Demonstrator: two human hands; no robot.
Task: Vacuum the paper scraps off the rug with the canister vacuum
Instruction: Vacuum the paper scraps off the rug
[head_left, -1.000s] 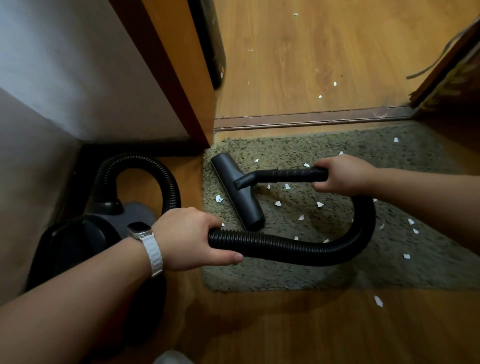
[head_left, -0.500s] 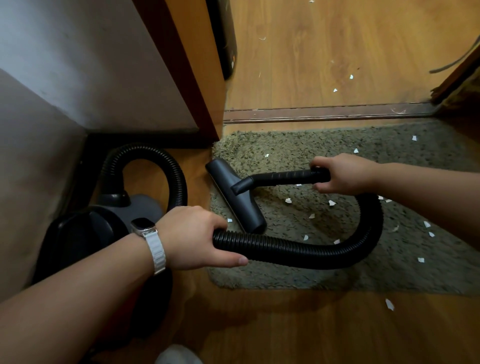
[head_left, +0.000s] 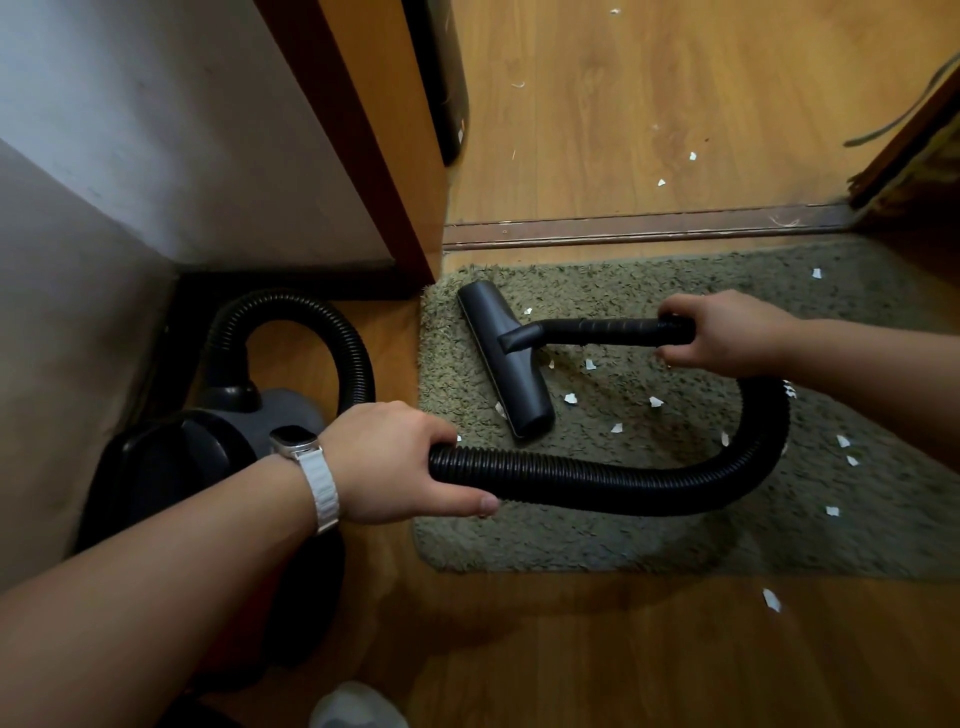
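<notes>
A shaggy green rug (head_left: 649, 540) lies on the wood floor, with several white paper scraps (head_left: 571, 398) scattered over it. The black floor nozzle (head_left: 506, 358) rests flat on the rug's left part. My right hand (head_left: 727, 332) grips the short black wand (head_left: 602, 331) behind the nozzle. My left hand (head_left: 389, 462), with a white-strapped watch on the wrist, is closed around the ribbed black hose (head_left: 623, 483), which curves over the rug from the wand. The dark canister vacuum (head_left: 208, 447) sits on the floor at the left, partly hidden by my left arm.
A grey wall and an orange-brown door frame (head_left: 395, 171) stand at the upper left. A brown threshold strip (head_left: 649, 228) runs just beyond the rug. More scraps lie on the far wood floor (head_left: 691, 156) and one near the rug's front edge (head_left: 771, 600). A white shoe tip (head_left: 358, 706) shows below.
The nozzle has slid toward the rug's far left corner, and some scraps it passed over are gone. Both hands keep their grips.
</notes>
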